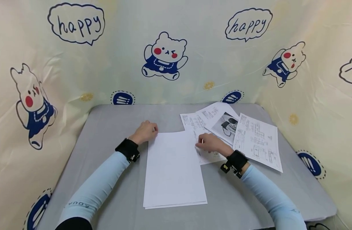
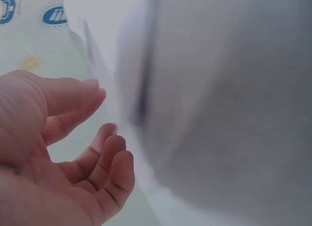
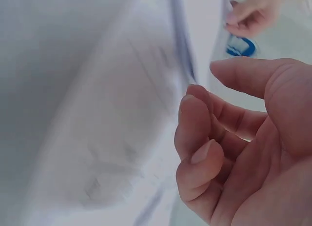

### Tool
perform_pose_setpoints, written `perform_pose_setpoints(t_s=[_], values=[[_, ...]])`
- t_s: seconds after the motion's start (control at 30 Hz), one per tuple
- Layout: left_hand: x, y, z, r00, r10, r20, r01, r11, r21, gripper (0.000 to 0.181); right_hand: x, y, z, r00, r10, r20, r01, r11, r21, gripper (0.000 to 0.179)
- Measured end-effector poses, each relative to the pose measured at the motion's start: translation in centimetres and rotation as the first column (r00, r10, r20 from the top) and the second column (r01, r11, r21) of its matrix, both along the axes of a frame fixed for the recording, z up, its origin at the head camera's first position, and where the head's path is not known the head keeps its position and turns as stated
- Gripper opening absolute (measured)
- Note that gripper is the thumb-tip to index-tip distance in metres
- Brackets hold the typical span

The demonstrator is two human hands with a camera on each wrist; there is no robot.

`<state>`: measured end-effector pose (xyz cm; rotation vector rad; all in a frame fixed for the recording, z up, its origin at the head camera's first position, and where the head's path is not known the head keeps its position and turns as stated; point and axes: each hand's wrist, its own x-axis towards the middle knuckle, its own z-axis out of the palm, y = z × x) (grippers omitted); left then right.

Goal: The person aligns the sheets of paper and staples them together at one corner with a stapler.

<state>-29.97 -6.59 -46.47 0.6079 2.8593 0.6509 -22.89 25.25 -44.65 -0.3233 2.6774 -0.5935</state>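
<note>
Blank white paper sheets (image 1: 174, 172) lie on the grey table, one slightly offset beneath another at the near edge. At their far left corner, my left hand (image 1: 144, 131) pinches the paper, thumb and index fingertips close together in the left wrist view, the other fingers loosely curled. My right hand (image 1: 211, 143) is at the sheets' right edge, above a printed page (image 1: 209, 158). In the right wrist view, a gap shows between its thumb (image 3: 243, 74) and bent fingers (image 3: 195, 118). The paper is blurred in both wrist views.
Right of the blank sheets, more printed pages overlap, one with a dark photo (image 1: 228, 124) and another with line diagrams (image 1: 257, 142). A patterned cloth wall (image 1: 199, 86) borders the grey table (image 1: 115, 188) at the back and sides.
</note>
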Motion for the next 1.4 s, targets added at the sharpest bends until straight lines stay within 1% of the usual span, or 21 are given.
perform_pose_setpoints(t_s=[0.1, 0.17, 0.23, 0.3, 0.4, 0.5, 0.63, 0.73, 0.83, 0.97, 1.07, 1.17, 1.3, 1.4], values=[[-0.3, 0.2, 0.9, 0.999, 0.018, -0.047, -0.016, 0.999, 0.027, 0.018, -0.7, 1.1, 1.6, 1.000, -0.027, 0.007, 0.027, 0.999, -0.025, 0.021], [-0.5, 0.6, 1.5, 0.996, 0.018, -0.082, -0.014, 0.999, 0.045, 0.021, -1.0, 2.0, 2.6, 1.000, -0.030, -0.007, 0.030, 0.999, -0.029, 0.025], [-0.5, 1.1, 2.3, 0.994, 0.007, -0.105, 0.000, 0.998, 0.060, 0.022, -1.3, 2.9, 3.6, 0.999, -0.042, -0.015, 0.042, 0.998, -0.036, 0.026], [-0.3, 1.9, 3.1, 0.993, -0.013, -0.114, 0.022, 0.997, 0.073, 0.023, -1.4, 3.9, 4.5, 0.998, -0.053, -0.029, 0.052, 0.998, -0.039, 0.027], [0.3, 3.4, 4.3, 0.994, -0.038, -0.102, 0.048, 0.993, 0.103, 0.024, -1.7, 5.3, 5.8, 0.996, -0.083, -0.035, 0.081, 0.996, -0.049, 0.027], [0.7, 5.0, 5.1, 0.994, -0.059, -0.089, 0.072, 0.986, 0.148, 0.027, -2.1, 6.8, 6.6, 0.993, -0.117, -0.036, 0.114, 0.991, -0.063, 0.027], [0.9, 7.0, 5.7, 0.998, -0.047, -0.046, 0.057, 0.971, 0.231, 0.036, -2.8, 9.2, 7.1, 0.986, -0.166, -0.025, 0.164, 0.983, -0.081, 0.029], [1.2, 8.4, 5.7, 0.999, -0.036, 0.011, 0.031, 0.960, 0.279, 0.044, -3.2, 11.0, 7.2, 0.978, -0.206, -0.008, 0.205, 0.975, -0.092, 0.031], [1.7, 10.0, 5.4, 0.997, -0.038, 0.062, 0.018, 0.956, 0.294, 0.049, -3.4, 12.7, 7.3, 0.970, -0.243, 0.026, 0.245, 0.962, -0.121, 0.033], [2.4, 12.4, 4.9, 0.994, -0.044, 0.095, 0.013, 0.953, 0.301, 0.049, -3.8, 14.7, 7.6, 0.961, -0.274, 0.043, 0.278, 0.949, -0.152, 0.035], [2.8, 14.4, 4.5, 0.992, -0.057, 0.109, 0.021, 0.952, 0.306, 0.048, -3.8, 15.8, 7.9, 0.953, -0.302, 0.027, 0.302, 0.942, -0.146, 0.039], [3.3, 16.3, 3.9, 0.987, -0.085, 0.133, 0.041, 0.951, 0.307, 0.048, -3.4, 16.9, 8.2, 0.942, -0.335, 0.022, 0.335, 0.933, -0.132, 0.043], [4.3, 18.3, 3.0, 0.981, -0.120, 0.155, 0.070, 0.952, 0.297, 0.048, -2.5, 18.7, 7.8, 0.924, -0.381, 0.036, 0.383, 0.917, -0.113, 0.047], [4.9, 19.3, 2.4, 0.978, -0.119, 0.169, 0.065, 0.954, 0.294, 0.047, -1.6, 20.3, 7.4, 0.910, -0.413, 0.043, 0.416, 0.904, -0.098, 0.049]])
